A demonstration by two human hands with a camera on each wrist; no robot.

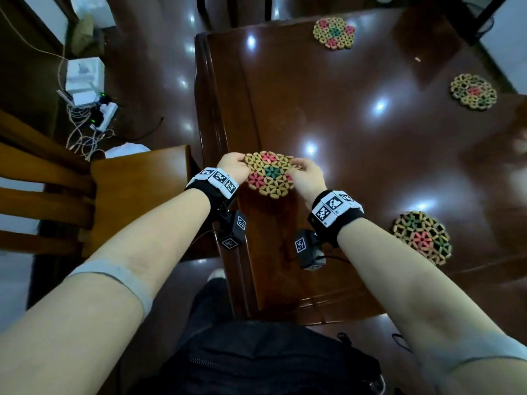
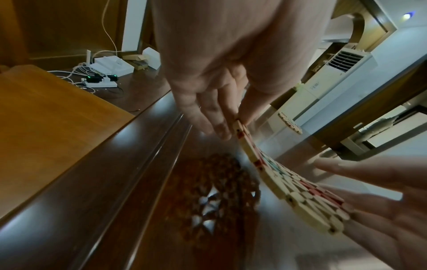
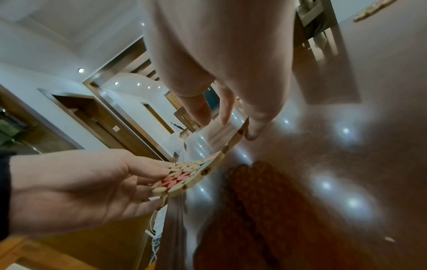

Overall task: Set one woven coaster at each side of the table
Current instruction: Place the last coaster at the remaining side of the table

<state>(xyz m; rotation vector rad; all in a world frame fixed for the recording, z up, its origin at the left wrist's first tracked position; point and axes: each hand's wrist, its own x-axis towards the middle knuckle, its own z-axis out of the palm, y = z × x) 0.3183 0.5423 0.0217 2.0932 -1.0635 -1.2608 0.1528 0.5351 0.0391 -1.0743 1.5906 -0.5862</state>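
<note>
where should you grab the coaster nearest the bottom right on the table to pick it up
Take the near-right coaster by its scalloped rim, coming in low from the table's near edge. It lies flat on the table, so fingers probably must slip under the rim, thumb on top.

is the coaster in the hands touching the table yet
Apart: in the left wrist view the held coaster hangs above the table, its reflection visible below.

The round woven straw coaster held above the glossy dark reddish-brown wooden tabletop is showing tan flower lattice, pink blooms and a green centre. The three other round woven coasters are showing similar tan, pink and green.
</note>
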